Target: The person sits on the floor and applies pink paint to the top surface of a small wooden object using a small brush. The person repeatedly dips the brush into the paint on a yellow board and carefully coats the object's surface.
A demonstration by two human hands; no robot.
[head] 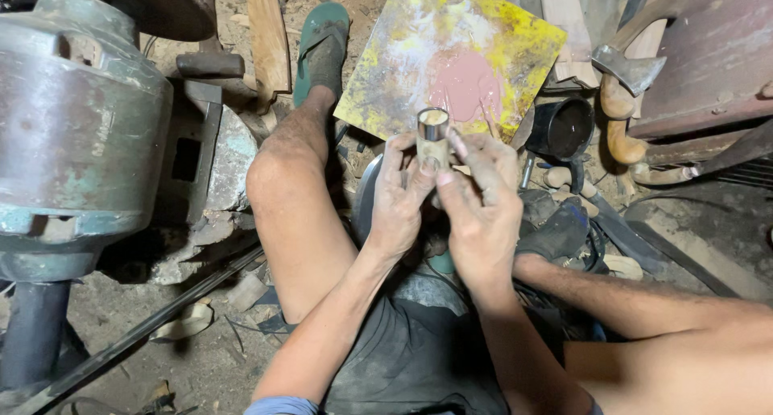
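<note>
My left hand (396, 202) grips a short metal cylinder (432, 137) with a shiny rim, held upright above my lap. My right hand (481, 206) is beside it, its forefinger smeared pink and touching the cylinder's top edge. Just beyond the hands lies a yellow-stained board (403, 61) carrying a blob of pink paste (465, 83). My bare left leg (294, 198) stretches towards a green sandal (322, 49).
A large grey-green machine housing (76, 117) stands at left on a dark post. A hammer (209, 61) and wooden slats lie behind it. A black cup (564, 129), an axe head (628, 69) and rusty metal parts sit at right on the dirt floor.
</note>
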